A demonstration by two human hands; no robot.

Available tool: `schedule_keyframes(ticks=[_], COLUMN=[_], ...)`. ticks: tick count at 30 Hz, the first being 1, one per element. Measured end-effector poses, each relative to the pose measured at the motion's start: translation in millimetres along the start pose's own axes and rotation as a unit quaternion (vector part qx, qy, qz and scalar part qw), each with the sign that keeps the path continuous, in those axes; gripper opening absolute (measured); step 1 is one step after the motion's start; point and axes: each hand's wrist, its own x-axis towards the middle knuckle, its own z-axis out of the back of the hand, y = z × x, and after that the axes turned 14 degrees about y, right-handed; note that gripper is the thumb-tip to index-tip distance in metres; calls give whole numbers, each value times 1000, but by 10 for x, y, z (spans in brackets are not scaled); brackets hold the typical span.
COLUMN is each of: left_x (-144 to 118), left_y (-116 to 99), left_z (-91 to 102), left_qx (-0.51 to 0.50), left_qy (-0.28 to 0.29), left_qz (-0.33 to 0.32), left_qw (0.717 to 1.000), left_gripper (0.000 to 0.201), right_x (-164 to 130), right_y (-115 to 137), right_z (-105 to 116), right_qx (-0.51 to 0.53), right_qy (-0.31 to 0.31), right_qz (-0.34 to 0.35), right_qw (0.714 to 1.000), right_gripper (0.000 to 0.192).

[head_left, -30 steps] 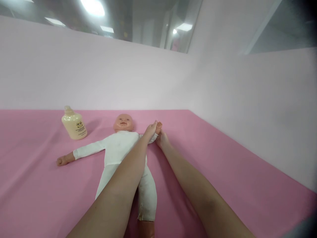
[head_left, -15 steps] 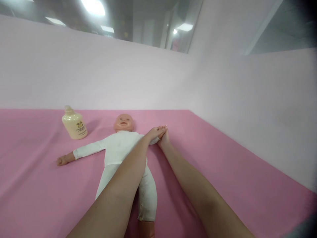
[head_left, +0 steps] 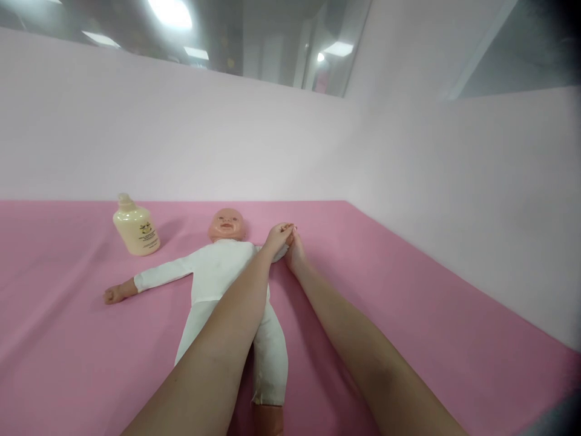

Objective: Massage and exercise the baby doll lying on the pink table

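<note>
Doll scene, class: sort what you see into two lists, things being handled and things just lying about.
Being handled:
- doll, lying on its back
- left hand, on the doll's wrist
- right hand, at the same wrist

Lying about:
- cream bottle, standing apart beyond the doll's other arm
- pink cloth under everything

Pale walls (head_left: 272, 139), perhaps glass above

Baby doll (head_left: 218, 266) in white bodysuit, supine on pink sheet (head_left: 408, 290), head toward far edge, one arm splayed sideways, other arm raised near head.
</note>
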Motion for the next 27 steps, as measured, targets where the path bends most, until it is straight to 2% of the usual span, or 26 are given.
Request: schedule_keyframes(ticks=[6,11,17,23,27], left_x=[67,82,60,-2,-48], left_y=[64,52,-1,37,53], left_z=[32,27,19,-24,-26], left_qx=[-25,-35,-17,23,64], left_qy=[-7,-21,-27,22,44], left_qz=[-70,-86,-74,-25,-3], left_qw=[997,995,997,999,997], left_gripper=[18,19,22,39,36], right_x=[7,36,23,20,34], right_y=[-3,-40,-19,-5,-15], right_z=[18,76,106,111,125], right_qx=[-3,-26,-44,-38,-45], right_qy=[-3,7,43,-24,-42], right_qz=[-20,13,-2,-8,-20], right_qw=[1000,1000,998,999,998], right_gripper=[20,23,21,21,19])
